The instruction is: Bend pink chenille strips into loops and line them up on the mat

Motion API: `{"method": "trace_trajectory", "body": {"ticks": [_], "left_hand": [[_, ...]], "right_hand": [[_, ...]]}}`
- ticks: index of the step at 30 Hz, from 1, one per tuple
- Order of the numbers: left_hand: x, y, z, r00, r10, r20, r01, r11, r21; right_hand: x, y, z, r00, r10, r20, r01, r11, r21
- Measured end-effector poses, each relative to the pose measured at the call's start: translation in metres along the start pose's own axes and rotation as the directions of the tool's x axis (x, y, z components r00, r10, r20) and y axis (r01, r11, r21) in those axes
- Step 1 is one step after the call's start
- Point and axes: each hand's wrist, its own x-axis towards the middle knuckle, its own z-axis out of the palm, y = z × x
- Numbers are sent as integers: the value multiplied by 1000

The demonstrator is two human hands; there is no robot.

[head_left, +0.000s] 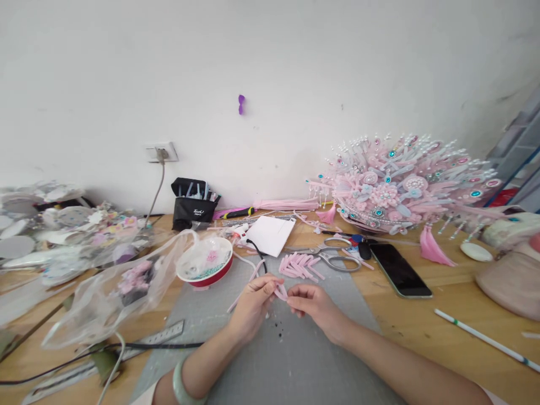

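Note:
My left hand [252, 304] and my right hand [314, 304] meet over a grey mat [274, 360], both pinching one small pink fuzzy strip piece [280, 292] between their fingertips. A pale green bangle [180, 385] sits on my left wrist. Just beyond the hands lies a pile of cut pink strips [300, 265], and silver scissors [333, 256] rest beside it. A red-rimmed bowl [205, 263] covered with clear film stands to the left of the hands.
A large pink beaded headdress [400, 185] stands at the back right. A black phone [400, 270], white paper [270, 235], a black tool pouch [193, 203], a plastic bag [126, 287], a metal ruler [164, 336], cables and a white stick [485, 339] lie around.

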Motion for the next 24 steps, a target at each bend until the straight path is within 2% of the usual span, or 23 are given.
{"method": "trace_trajectory", "body": {"ticks": [9, 16, 24], "left_hand": [[1, 3, 3, 999, -45, -28, 44, 998, -55], [1, 2, 2, 998, -66, -18, 63, 992, -111], [3, -1, 2, 997, -40, 60, 38, 999, 34]], "right_hand": [[1, 3, 0, 1000, -14, -4, 13, 999, -45], [0, 3, -1, 997, -74, -13, 72, 990, -125], [3, 4, -5, 988, -126, -91, 100, 964, -248]]}}
